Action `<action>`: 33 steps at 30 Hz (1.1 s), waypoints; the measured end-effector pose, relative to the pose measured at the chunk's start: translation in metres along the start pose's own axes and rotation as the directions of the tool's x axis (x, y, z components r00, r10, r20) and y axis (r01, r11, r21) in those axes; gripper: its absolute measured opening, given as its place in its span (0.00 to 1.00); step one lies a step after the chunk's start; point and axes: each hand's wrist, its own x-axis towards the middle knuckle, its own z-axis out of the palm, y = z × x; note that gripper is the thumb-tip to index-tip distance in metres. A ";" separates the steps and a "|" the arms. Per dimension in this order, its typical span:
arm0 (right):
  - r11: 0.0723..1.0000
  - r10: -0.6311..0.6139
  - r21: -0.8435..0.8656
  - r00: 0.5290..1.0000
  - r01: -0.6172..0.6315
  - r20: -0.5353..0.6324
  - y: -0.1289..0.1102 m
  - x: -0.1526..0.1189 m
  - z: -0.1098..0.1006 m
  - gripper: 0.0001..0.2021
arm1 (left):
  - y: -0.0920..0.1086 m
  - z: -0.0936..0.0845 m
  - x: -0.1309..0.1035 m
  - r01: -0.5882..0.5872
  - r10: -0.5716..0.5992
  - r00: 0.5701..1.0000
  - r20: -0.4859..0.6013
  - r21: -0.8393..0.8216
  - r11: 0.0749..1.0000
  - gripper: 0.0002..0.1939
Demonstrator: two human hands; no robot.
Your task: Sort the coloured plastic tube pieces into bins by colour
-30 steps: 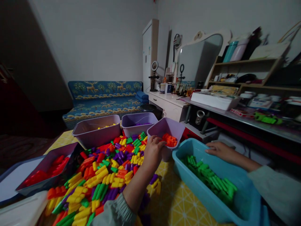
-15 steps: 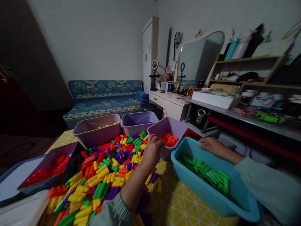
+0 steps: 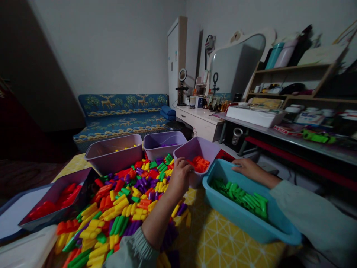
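My left hand [image 3: 180,178] has its fingers closed over the near-left rim of a purple bin [image 3: 208,149] that holds orange pieces [image 3: 200,163]. On the right, my right hand [image 3: 247,169] grips the far rim of a turquoise bin [image 3: 237,219] with green pieces [image 3: 242,197] inside. The two bins stand side by side, close together. A large heap of mixed red, yellow, green, purple and orange pieces [image 3: 125,204] lies to the left of my left forearm.
Behind the heap stand a purple bin with yellow pieces [image 3: 111,163] and another with purple pieces [image 3: 164,152]. A bin with red pieces [image 3: 30,219] and a whitish lid [image 3: 30,247] are at left. A yellow patterned cloth [image 3: 220,242] covers the table.
The turquoise bin's near end has swung up and slightly left, with my right hand on its rim. My left hand stays at the orange pieces' bin. The whole view has shifted slightly.
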 end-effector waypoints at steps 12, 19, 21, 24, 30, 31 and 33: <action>0.996 0.032 -0.083 0.999 -0.034 -0.018 0.000 -0.003 0.005 0.14 | -0.014 0.010 0.011 -0.027 0.012 0.994 -0.112 -0.126 0.992 0.11; 0.998 0.046 -0.035 0.999 -0.046 -0.009 -0.002 -0.015 0.000 0.15 | -0.036 0.013 0.027 -0.174 0.157 0.983 -0.099 -0.187 0.967 0.10; 0.998 0.058 -0.029 0.998 -0.059 -0.017 -0.004 -0.015 -0.001 0.14 | -0.046 0.011 0.033 -0.189 0.179 0.981 -0.071 -0.185 0.964 0.10; 0.994 0.094 -0.048 0.994 -0.096 -0.050 -0.006 -0.015 0.001 0.12 | -0.059 0.009 0.043 -0.178 0.171 0.984 -0.052 -0.182 0.967 0.12; 0.986 0.119 -0.106 0.986 -0.132 -0.118 -0.009 -0.014 0.008 0.11 | -0.075 0.008 0.052 -0.146 0.134 0.989 -0.068 -0.212 0.966 0.14; 0.985 0.118 -0.111 0.986 -0.130 -0.115 -0.010 -0.014 0.009 0.10 | -0.076 0.008 0.052 -0.147 0.136 0.989 -0.062 -0.220 0.964 0.13; 0.983 0.120 -0.125 0.988 -0.132 -0.096 -0.012 -0.012 0.010 0.11 | -0.076 0.006 0.052 -0.144 0.137 0.990 -0.045 -0.232 0.962 0.14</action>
